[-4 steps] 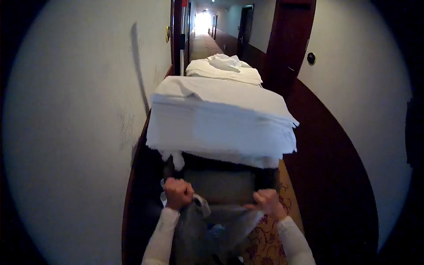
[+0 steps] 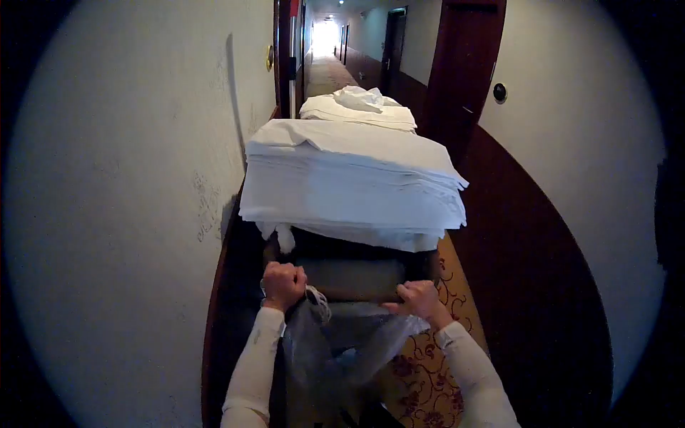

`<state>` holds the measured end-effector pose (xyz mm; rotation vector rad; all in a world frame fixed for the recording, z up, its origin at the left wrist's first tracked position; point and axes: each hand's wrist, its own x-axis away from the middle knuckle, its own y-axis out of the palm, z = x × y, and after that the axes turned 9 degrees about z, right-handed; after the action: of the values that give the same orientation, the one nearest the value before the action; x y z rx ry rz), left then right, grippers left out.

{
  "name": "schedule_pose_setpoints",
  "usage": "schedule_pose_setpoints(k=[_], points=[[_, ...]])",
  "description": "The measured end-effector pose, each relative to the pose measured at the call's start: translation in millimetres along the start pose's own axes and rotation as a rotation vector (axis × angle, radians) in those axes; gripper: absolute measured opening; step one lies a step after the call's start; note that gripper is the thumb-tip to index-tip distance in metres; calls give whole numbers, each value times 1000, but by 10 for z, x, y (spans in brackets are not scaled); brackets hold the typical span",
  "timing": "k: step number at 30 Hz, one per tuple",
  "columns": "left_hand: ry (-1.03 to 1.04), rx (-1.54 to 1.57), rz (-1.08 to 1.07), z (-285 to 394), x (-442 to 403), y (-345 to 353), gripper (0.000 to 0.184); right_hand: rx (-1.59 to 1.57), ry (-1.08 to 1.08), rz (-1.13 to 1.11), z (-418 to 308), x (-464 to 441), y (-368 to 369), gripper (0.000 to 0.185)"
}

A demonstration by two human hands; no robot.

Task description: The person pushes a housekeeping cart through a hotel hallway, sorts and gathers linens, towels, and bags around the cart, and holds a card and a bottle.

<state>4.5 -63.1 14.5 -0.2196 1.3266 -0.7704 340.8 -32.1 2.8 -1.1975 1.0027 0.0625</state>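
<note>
My left hand (image 2: pixel 283 284) is closed around the left end of a cart handle (image 2: pixel 348 293), with a loop of whitish cord (image 2: pixel 318 304) hanging beside it. My right hand (image 2: pixel 421 299) grips the handle's right end, its thumb side toward the middle. A clear plastic bag (image 2: pixel 342 346) hangs below the bar between both hands, and its contents are hard to make out. Beyond the handle, a thick stack of folded white linen (image 2: pixel 357 185) lies on the cart. A second white pile (image 2: pixel 357 114) with a crumpled piece on top sits farther forward.
A pale scuffed wall (image 2: pixel 143 178) runs close along the left side of the cart. A dark red door (image 2: pixel 464 78) and dark wainscot (image 2: pixel 521 235) line the right. Patterned carpet (image 2: pixel 421 378) shows underneath, and the corridor (image 2: pixel 328 71) stretches ahead to a bright end.
Both hands, the handle and the bag appear higher in the view. The large linen stack's lower edge sits higher too. Each hand keeps its hold.
</note>
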Motion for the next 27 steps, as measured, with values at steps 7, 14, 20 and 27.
schedule_pose_setpoints(k=[7,14,20,27], points=[[-24,-106,-68,230,-93,201,37,45,-66,-1,317,-22,-214,50],[95,-137,-132,27,-145,185,40,9,-74,4,242,-123,-129,53],[131,-18,-291,59,-173,113,47,-8,-84,23,266,-65,-187,53],[426,-7,-587,-73,-243,0,65,20,-97,24,245,-75,-207,54]])
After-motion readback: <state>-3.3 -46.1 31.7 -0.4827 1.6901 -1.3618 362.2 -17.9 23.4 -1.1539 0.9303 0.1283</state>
